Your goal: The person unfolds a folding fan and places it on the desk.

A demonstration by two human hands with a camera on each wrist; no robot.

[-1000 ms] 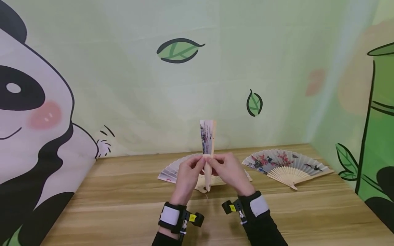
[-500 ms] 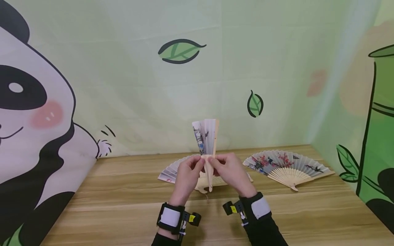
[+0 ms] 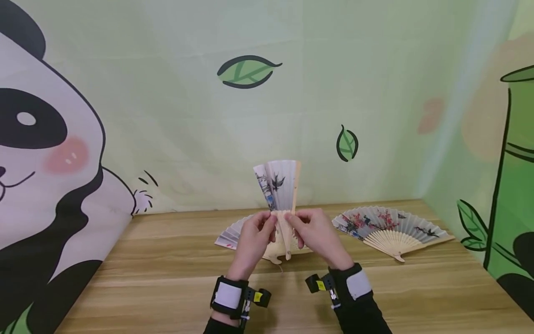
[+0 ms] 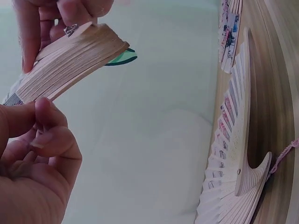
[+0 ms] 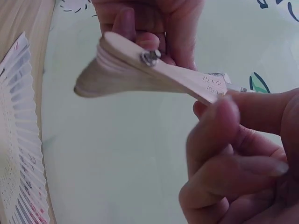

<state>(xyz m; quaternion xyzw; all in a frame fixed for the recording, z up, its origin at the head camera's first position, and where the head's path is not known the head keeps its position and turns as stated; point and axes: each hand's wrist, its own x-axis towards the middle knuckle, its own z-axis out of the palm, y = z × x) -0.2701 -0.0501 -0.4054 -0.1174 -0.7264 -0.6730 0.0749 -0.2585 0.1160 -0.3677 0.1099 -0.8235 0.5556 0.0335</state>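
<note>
Upright between both hands is a partly spread folding fan (image 3: 284, 185), its pale leaf painted with a dark bird and blue-grey trees. My left hand (image 3: 253, 239) pinches its left side where leaf meets ribs, and my right hand (image 3: 319, 235) pinches the right guard stick. Bundled wooden ribs (image 4: 77, 60) show in the left wrist view; a metal rivet (image 5: 150, 57) joins their lower end in the right wrist view. Behind the hands a spread fan (image 3: 232, 232) lies on the table, partly hidden, with a pink cord (image 4: 286, 154) at its base.
Another spread fan (image 3: 392, 227), with red blossoms and a bird, lies to the right on the wooden table (image 3: 167, 287). A green cloth backdrop (image 3: 175, 102) with a panda and leaves rises behind the table and along its sides.
The held fan has widened from a narrow bundle, its left edge swinging left and more of the leaf and the bird showing. My right hand has shifted slightly right.
</note>
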